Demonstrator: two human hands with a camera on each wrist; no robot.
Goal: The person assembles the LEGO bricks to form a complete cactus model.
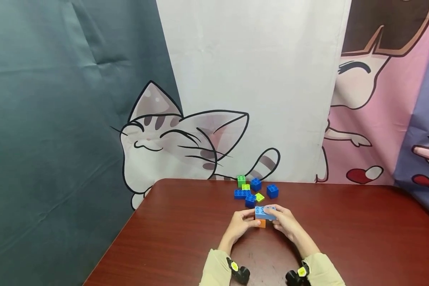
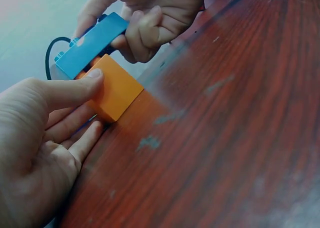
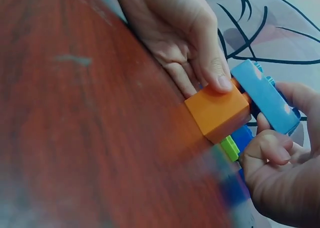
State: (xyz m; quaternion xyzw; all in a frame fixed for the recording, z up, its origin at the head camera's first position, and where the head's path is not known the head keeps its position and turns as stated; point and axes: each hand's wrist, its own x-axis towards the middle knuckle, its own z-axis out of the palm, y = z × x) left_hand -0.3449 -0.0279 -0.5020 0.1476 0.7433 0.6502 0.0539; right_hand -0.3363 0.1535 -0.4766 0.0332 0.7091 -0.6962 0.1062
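Note:
An orange toy brick (image 2: 120, 90) stands on the table, and my left hand (image 1: 238, 226) grips it with the thumb on its near side. Over it sits a longer light blue brick (image 1: 261, 213), studs up, which my right hand (image 1: 288, 225) pinches between thumb and fingers. The blue brick (image 3: 267, 98) reaches out past the orange one to the right. In the right wrist view the orange brick's studs show in a narrow gap under the blue brick, which looks slightly tilted.
Just beyond the hands lie several loose bricks: dark blue ones (image 1: 272, 191), lime ones (image 1: 259, 197) and a green one (image 1: 241, 180). The brown wooden table (image 1: 178, 222) ends at a printed cloth backdrop (image 1: 250, 59) with a cartoon cat.

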